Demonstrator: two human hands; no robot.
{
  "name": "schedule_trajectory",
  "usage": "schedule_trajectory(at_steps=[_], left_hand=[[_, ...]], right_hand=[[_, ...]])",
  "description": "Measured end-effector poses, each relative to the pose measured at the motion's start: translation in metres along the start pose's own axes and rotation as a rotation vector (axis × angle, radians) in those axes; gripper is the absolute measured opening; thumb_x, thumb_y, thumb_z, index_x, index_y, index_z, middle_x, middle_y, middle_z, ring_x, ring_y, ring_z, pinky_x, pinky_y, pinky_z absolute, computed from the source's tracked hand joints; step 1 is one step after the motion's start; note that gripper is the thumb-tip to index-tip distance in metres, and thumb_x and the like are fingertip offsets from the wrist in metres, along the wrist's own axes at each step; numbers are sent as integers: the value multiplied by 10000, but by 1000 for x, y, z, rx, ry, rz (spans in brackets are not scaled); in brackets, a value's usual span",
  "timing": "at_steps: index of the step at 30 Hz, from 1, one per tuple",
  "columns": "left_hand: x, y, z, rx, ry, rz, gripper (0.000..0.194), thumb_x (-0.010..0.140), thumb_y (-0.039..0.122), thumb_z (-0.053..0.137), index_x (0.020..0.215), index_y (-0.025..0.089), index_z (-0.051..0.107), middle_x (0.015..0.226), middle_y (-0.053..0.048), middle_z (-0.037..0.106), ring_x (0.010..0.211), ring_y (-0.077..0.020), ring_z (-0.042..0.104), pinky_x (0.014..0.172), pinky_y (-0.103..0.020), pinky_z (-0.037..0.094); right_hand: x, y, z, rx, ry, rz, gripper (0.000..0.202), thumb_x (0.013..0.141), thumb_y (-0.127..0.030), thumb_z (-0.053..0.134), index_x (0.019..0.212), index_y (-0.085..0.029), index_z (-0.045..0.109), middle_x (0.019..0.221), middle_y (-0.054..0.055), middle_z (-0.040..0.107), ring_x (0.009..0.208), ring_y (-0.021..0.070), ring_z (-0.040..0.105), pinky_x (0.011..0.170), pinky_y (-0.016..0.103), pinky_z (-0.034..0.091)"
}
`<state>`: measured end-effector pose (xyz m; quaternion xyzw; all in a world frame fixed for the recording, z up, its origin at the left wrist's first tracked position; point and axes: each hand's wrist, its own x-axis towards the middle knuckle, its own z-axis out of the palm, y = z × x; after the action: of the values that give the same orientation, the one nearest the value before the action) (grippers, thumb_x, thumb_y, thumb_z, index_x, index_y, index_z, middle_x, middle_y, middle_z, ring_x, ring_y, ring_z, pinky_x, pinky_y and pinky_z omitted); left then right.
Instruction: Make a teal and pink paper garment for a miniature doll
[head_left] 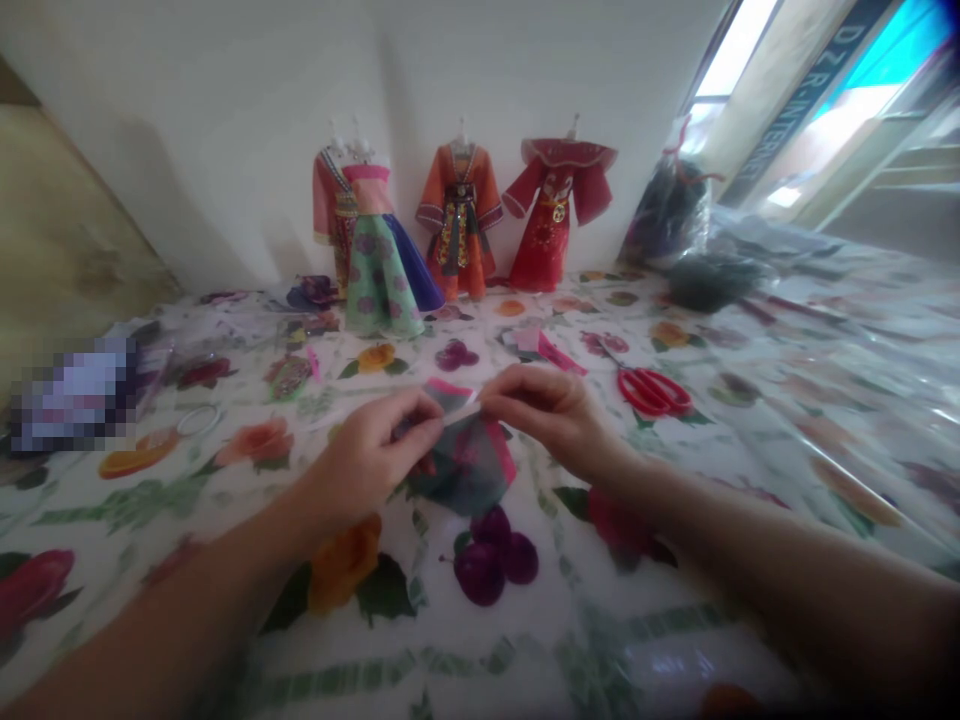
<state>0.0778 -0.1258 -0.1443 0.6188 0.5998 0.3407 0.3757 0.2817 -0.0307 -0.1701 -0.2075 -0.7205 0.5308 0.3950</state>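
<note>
Between my hands hangs a small piece of dark grey-green fabric (pixel 459 478) with a bright pink border, blurred and slightly see-through. Along its upper edge runs a thin whitish strip (pixel 463 411). My left hand (pixel 382 440) pinches the strip and fabric at the left, thumb against the fingers. On the other side, my right hand (pixel 551 412) pinches the strip's right end between thumb and forefinger. The cloth hangs just over the flower-and-fruit patterned tablecloth (pixel 480 660); whether its lower edge touches is unclear.
Red-handled scissors (pixel 652 392) lie right of my right hand. Pink fabric scraps (pixel 551 350) lie beyond it. Doll-sized dresses on stands, including a green one (pixel 379 270), an orange one (pixel 459 215) and a red one (pixel 551 215), line the wall. Plastic bags (pixel 671 215) sit at the back right.
</note>
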Motion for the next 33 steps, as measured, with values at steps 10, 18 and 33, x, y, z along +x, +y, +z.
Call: schedule_trajectory(at_steps=[10, 18, 33], left_hand=[[2, -6, 4, 6, -2, 25, 228, 938, 418, 587, 952, 213, 685, 702, 24, 609, 603, -131, 561, 583, -251, 424], [4, -6, 6, 24, 5, 30, 242, 954, 383, 555, 851, 189, 657, 617, 33, 568, 569, -115, 530, 572, -244, 400], [6, -15, 9, -52, 45, 63, 228, 950, 407, 588, 950, 208, 698, 748, 12, 627, 537, -86, 522, 524, -220, 403]], right_hand=[[-1, 2, 2, 21, -50, -18, 104, 887, -283, 722, 854, -186, 735, 762, -4, 659, 671, 110, 555, 600, 242, 446], [0, 2, 3, 44, -59, -43, 66, 880, -231, 723, 873, -168, 742, 773, -6, 668, 687, 97, 566, 615, 223, 451], [-4, 8, 3, -26, -94, -85, 219, 918, -205, 665, 1133, -208, 704, 949, 21, 700, 801, 133, 632, 697, 265, 517]])
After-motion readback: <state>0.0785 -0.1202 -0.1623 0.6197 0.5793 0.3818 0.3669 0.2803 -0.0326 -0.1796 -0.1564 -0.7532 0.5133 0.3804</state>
